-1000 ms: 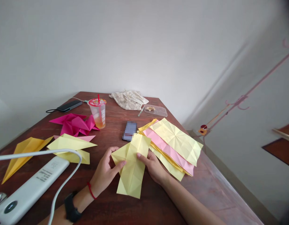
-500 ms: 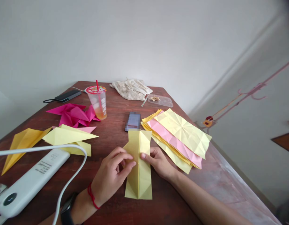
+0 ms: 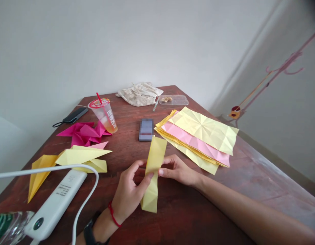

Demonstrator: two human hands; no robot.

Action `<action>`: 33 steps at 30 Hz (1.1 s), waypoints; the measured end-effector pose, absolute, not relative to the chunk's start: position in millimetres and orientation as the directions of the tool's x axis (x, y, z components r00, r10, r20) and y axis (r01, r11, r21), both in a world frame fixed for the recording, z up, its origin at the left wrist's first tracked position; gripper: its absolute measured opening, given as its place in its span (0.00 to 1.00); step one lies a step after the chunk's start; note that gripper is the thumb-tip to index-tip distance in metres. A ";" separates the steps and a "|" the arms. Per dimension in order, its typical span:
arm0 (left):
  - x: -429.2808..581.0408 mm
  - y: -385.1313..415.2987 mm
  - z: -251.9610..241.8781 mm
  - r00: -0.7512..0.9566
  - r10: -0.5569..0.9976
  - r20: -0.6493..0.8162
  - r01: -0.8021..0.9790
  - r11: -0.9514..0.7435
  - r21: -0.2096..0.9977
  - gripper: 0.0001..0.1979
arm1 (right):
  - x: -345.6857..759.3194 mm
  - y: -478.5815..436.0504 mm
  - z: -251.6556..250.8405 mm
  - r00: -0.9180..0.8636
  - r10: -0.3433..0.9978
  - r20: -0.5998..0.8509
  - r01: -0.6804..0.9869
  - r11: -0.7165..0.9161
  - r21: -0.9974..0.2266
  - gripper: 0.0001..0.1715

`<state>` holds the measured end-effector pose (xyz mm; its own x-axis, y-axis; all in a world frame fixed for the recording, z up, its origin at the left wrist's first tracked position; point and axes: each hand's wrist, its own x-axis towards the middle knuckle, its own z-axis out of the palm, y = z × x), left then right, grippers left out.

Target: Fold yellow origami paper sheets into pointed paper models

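A sheet of yellow paper (image 3: pixel 157 153), folded into a narrow upright strip, is held between my two hands above the dark wooden table. My left hand (image 3: pixel 131 187) pinches its left side, with the thumb across the front and the fingers behind. On the right edge, my right hand (image 3: pixel 176 170) grips the strip between thumb and fingers; some of those fingertips are hidden behind the paper. Just beyond the strip lies a phone (image 3: pixel 146 130) with a blurred screen. To the right is a stack of creased yellow and pink sheets (image 3: pixel 203 124).
On the left are a white power bank (image 3: pixel 62 200) with a cable (image 3: pixel 88 197), folded yellow papers (image 3: pixel 83 154), a magenta folded paper (image 3: pixel 83 133) and a drink cup (image 3: pixel 106 117). A bottle (image 3: pixel 9 226) lies at the lower left. Cloth (image 3: pixel 139 94) and a plastic tray (image 3: pixel 179 99) sit at the back.
The yellow paper has gone from a wider piece with a central crease to a narrower strip folded along its length, now tilted to the right. The camera view has turned slightly.
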<state>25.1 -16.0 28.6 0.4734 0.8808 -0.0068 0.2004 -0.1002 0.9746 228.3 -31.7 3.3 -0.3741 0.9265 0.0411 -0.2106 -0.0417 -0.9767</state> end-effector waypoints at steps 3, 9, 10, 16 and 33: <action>23.6 -7.4 28.8 0.444 0.894 -0.061 0.128 0.004 0.992 0.17 | 227.5 -29.2 0.9 -0.167 0.986 0.026 -0.238 -0.015 -0.971 0.19; 20.6 7.8 24.9 0.355 0.923 -0.150 -0.034 0.173 0.984 0.20 | 226.6 -22.7 -0.5 0.182 0.980 0.076 -0.074 0.090 -0.993 0.22; 20.7 7.9 24.3 0.359 0.918 -0.167 -0.048 0.197 0.979 0.20 | 226.4 -23.1 -0.1 0.146 0.986 0.078 -0.062 0.088 -0.994 0.22; 21.2 3.0 24.3 0.480 0.846 -0.232 0.137 0.189 0.972 0.18 | 227.1 -29.7 1.1 -0.130 0.991 -0.024 -0.019 -0.026 -0.999 0.28; 20.8 -4.5 22.2 0.600 0.779 -0.180 0.187 0.081 0.979 0.15 | 224.1 -35.0 5.9 -0.297 0.955 -0.005 0.005 -0.004 -1.000 0.33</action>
